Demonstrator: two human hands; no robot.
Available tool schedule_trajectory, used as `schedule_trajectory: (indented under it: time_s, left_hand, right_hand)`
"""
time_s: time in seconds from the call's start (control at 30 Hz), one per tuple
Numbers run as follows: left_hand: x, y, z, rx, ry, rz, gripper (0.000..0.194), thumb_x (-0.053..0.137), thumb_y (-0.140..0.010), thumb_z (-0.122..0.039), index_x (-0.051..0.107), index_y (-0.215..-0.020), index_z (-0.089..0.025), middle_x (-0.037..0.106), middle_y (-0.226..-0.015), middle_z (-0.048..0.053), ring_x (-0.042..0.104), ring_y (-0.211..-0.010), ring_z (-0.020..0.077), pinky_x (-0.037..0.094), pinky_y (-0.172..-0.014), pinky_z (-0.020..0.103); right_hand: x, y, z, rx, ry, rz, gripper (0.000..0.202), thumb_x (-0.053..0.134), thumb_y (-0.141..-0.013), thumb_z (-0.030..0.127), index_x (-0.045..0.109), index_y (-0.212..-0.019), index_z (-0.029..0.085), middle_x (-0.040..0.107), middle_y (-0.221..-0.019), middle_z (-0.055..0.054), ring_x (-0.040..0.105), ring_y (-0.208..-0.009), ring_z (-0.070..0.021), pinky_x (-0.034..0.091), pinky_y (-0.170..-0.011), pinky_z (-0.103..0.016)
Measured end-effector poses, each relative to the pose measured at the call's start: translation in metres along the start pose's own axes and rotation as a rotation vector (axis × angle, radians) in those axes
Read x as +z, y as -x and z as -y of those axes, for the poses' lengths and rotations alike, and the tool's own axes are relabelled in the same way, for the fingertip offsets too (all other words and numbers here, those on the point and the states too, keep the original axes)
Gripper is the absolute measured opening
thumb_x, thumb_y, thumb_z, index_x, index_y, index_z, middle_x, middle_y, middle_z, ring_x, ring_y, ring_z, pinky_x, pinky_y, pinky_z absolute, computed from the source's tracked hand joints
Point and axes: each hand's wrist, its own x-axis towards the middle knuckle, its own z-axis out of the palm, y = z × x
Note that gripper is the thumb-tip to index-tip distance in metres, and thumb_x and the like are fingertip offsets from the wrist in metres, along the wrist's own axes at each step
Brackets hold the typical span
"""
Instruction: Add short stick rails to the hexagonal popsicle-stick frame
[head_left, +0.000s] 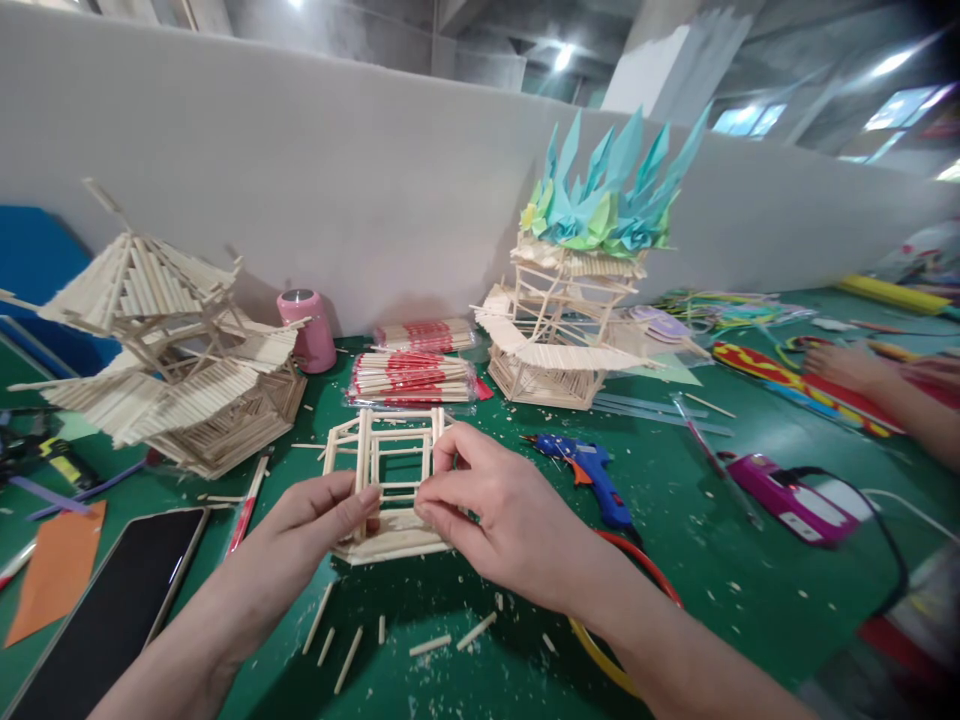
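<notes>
A small open frame of pale wooden sticks [395,545] stands on the green table in front of me. My left hand [319,515] is closed on its near left post, thumb and fingers around the stick. From the right, my right hand [487,505] pinches at the frame's right side near a low crossbar; its fingertips hide whether a separate stick is between them. Several short cut sticks [349,660] lie on the table just below the frame. To the right of my right hand rests a blue glue gun [592,470] with an orange trigger.
A stick pagoda [172,370] stands left, another topped with blue folded paper [555,350] stands behind. Red-wrapped stick bundles [412,378] and a pink cylinder [307,335] sit at the back. A phone [112,610] lies left, a purple device [791,500] right. Another person's hand [847,370] is far right.
</notes>
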Motion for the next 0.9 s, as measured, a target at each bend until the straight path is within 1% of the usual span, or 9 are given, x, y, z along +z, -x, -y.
schedule_trajectory:
  time_s: [0.1, 0.2, 0.3, 0.37, 0.43, 0.5, 0.57, 0.77, 0.9]
  left_hand:
    - [-0.002, 0.001, 0.003, 0.001, -0.02, -0.023, 0.033, 0.049, -0.081, -0.049, 0.055, -0.066, -0.02, 0.052, -0.067, -0.002, 0.047, -0.068, 0.0159, 0.034, -0.064, 0.028]
    - [-0.001, 0.005, 0.003, 0.054, -0.171, -0.095, 0.037, 0.043, -0.083, -0.051, 0.054, -0.065, -0.021, 0.051, -0.064, -0.002, 0.047, -0.065, 0.0164, 0.035, -0.061, 0.028]
    - [0.002, 0.012, -0.003, 0.219, -0.464, -0.365, 0.033, 0.048, -0.08, -0.05, 0.051, -0.065, -0.021, 0.051, -0.063, -0.001, 0.048, -0.062, 0.0178, 0.034, -0.057, 0.029]
    - [0.006, 0.015, -0.009, 0.468, -0.665, -0.535, 0.024, 0.056, -0.077, -0.044, 0.052, -0.071, -0.021, 0.055, -0.07, 0.001, 0.05, -0.068, 0.0196, 0.035, -0.06, 0.031]
    - [0.009, 0.016, -0.016, 0.705, -0.853, -0.47, 0.015, 0.058, -0.078, -0.035, 0.057, -0.077, -0.021, 0.06, -0.079, 0.003, 0.05, -0.076, 0.0215, 0.035, -0.067, 0.034]
    - [0.012, 0.014, -0.02, 0.79, -1.025, -0.295, 0.009, 0.054, -0.081, -0.026, 0.06, -0.077, -0.021, 0.063, -0.081, 0.003, 0.049, -0.078, 0.0221, 0.033, -0.067, 0.035]
    - [0.014, 0.01, -0.022, 0.789, -1.134, -0.19, 0.016, 0.05, -0.084, -0.021, 0.061, -0.072, -0.021, 0.064, -0.074, 0.002, 0.047, -0.074, 0.0216, 0.03, -0.063, 0.034]
    - [0.014, 0.001, -0.024, 0.763, -1.233, -0.118, 0.025, 0.049, -0.082, -0.015, 0.055, -0.058, -0.019, 0.059, -0.059, 0.001, 0.044, -0.067, 0.02, 0.023, -0.059, 0.034]
    - [0.013, 0.001, -0.025, 0.744, -1.22, -0.095, 0.024, 0.047, -0.082, -0.012, 0.058, -0.062, -0.019, 0.06, -0.061, 0.001, 0.044, -0.069, 0.0201, 0.024, -0.06, 0.034]
  right_hand:
    - [0.0, 0.0, 0.001, 0.0, -0.005, -0.005, 0.018, 0.052, -0.084, 0.015, 0.065, -0.072, 0.013, 0.042, -0.082, -0.001, 0.044, -0.07, -0.01, 0.038, -0.063, -0.023]
    - [-0.001, 0.0, 0.002, 0.006, -0.004, -0.006, 0.018, 0.052, -0.085, 0.014, 0.065, -0.074, 0.012, 0.042, -0.082, -0.002, 0.044, -0.07, -0.01, 0.038, -0.063, -0.023]
    - [-0.001, 0.0, 0.002, 0.008, 0.001, -0.006, 0.018, 0.052, -0.085, 0.015, 0.066, -0.074, 0.012, 0.042, -0.083, -0.002, 0.044, -0.071, -0.0104, 0.039, -0.063, -0.023]
    - [-0.001, 0.001, 0.002, 0.005, -0.003, -0.007, 0.019, 0.051, -0.086, 0.017, 0.066, -0.075, 0.012, 0.043, -0.083, -0.002, 0.044, -0.071, -0.011, 0.039, -0.064, -0.024]
    - [-0.001, 0.001, 0.002, 0.004, -0.013, -0.007, 0.02, 0.05, -0.086, 0.018, 0.066, -0.076, 0.011, 0.043, -0.082, -0.002, 0.045, -0.072, -0.0117, 0.04, -0.065, -0.024]
    - [-0.001, 0.002, 0.001, 0.01, -0.022, -0.009, 0.02, 0.05, -0.087, 0.019, 0.066, -0.076, 0.011, 0.043, -0.082, -0.002, 0.045, -0.072, -0.0122, 0.04, -0.066, -0.025]
    - [-0.001, 0.002, 0.001, 0.014, -0.029, -0.01, 0.02, 0.051, -0.086, 0.019, 0.066, -0.076, 0.012, 0.043, -0.082, -0.002, 0.045, -0.072, -0.0125, 0.041, -0.067, -0.025]
    - [0.002, 0.003, 0.001, 0.026, -0.042, -0.014, 0.019, 0.051, -0.086, 0.019, 0.066, -0.076, 0.013, 0.043, -0.081, -0.003, 0.045, -0.074, -0.0138, 0.042, -0.067, -0.027]
    - [0.005, 0.011, -0.006, 0.012, -0.159, -0.078, 0.017, 0.051, -0.086, 0.02, 0.063, -0.097, 0.015, 0.045, -0.09, -0.004, 0.048, -0.083, -0.0142, 0.045, -0.075, -0.028]
